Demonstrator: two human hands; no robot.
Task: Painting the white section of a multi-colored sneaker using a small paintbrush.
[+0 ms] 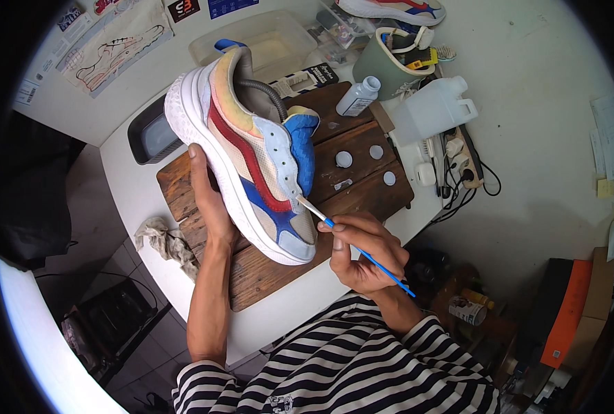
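Observation:
A multicoloured sneaker (pixel 231 165), white-soled with red, blue and cream panels and a blue tongue, is tilted upright above a wooden board (pixel 348 196). My left hand (pixel 207 200) grips it by the sole at the left, thumb showing along the edge. My right hand (pixel 369 255) holds a thin paintbrush (pixel 383 269) with a blue handle, its tip touching the pale lace panel near the toe. A small white bottle (pixel 357 95) and round white lids (pixel 343 159) lie on the board beside the shoe.
A plastic jug (pixel 434 107), bucket of tools (pixel 383 58), power strip (pixel 467 162), clear bin (pixel 252 31) and another shoe (pixel 389 10) stand behind. A dark tray (pixel 152 138) and crumpled rag (pixel 162 241) lie left on the white table (pixel 124 186). Boxes (pixel 562 310) stand at the lower right.

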